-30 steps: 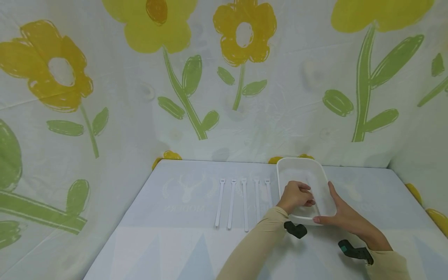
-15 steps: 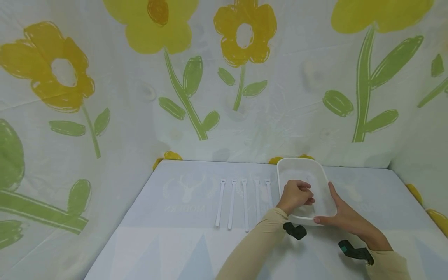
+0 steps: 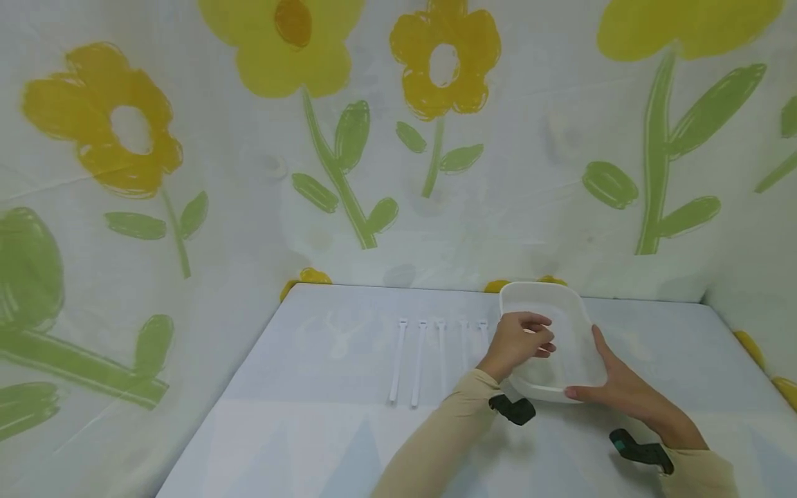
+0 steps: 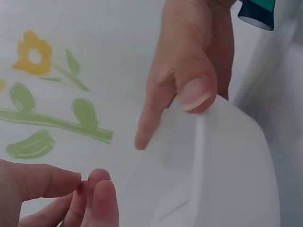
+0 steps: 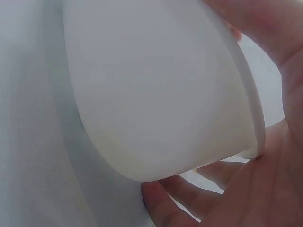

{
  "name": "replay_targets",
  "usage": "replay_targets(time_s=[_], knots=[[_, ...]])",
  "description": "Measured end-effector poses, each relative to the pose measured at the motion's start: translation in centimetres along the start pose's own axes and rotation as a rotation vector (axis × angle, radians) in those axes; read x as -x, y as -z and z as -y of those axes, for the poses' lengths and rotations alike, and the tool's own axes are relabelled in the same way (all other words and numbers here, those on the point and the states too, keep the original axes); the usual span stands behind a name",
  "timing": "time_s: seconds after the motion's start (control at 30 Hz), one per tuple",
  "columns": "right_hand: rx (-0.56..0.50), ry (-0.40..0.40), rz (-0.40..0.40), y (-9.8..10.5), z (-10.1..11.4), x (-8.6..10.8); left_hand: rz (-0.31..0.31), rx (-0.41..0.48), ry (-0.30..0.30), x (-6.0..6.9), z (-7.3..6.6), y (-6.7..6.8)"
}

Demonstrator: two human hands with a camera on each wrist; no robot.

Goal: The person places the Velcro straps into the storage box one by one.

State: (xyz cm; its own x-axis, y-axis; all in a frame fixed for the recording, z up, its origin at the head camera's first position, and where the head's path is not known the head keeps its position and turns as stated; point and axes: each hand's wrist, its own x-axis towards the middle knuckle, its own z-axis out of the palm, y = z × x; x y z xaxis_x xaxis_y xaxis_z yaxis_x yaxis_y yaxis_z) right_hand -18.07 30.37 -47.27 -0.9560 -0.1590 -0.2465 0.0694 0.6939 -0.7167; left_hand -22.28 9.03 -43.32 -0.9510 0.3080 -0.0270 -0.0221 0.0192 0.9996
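A white plastic tray (image 3: 575,342) with rounded corners sits toward the right of the table. My right hand (image 3: 623,387) grips its near right corner, the thumb on the near rim and the fingers spread along the outer side. Over the tray's left part hovers my left hand (image 3: 519,340), fingers curled and thumb close to the fingertips. In the left wrist view nothing shows between those fingertips (image 4: 102,182). A faint line (image 4: 174,209) shows inside the tray; what it is I cannot tell. Left of the tray lie several white cable ties (image 3: 397,366), side by side.
The pale table (image 3: 299,346) has its far edge against a hanging cloth (image 3: 529,173) printed with yellow flowers. My left forearm (image 3: 429,436) crosses above the near ends of some cable ties and hides them.
My left hand has risen slightly and shifted left relative to the tray. The right hand keeps its hold. The head view has turned a little to the left.
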Motion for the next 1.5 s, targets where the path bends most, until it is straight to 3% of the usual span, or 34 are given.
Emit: replay_targets(time_s=[0.3,0.6,0.9,1.13,1.3,1.5], knots=[[0.003,-0.025,0.004,0.4,0.1,0.0,-0.012,0.014,-0.065,1.3,-1.0,3.9],[-0.026,0.005,0.019,0.1,0.1,-0.4,-0.071,0.035,-0.128,2.8,-2.5,7.7],[-0.004,-0.003,0.016,0.6,-0.2,-0.4,-0.112,0.007,-0.212,4.6,-3.4,10.7],[0.014,-0.066,0.033,0.8,-0.5,-0.3,-0.222,-0.029,-0.255,6.1,-3.6,13.7],[0.005,-0.045,0.028,0.7,-0.4,-0.4,-0.323,-0.014,-0.252,6.9,-3.7,16.1],[0.005,-0.034,0.022,0.6,-0.2,-0.4,-0.383,-0.01,-0.265,7.1,-4.0,18.3]])
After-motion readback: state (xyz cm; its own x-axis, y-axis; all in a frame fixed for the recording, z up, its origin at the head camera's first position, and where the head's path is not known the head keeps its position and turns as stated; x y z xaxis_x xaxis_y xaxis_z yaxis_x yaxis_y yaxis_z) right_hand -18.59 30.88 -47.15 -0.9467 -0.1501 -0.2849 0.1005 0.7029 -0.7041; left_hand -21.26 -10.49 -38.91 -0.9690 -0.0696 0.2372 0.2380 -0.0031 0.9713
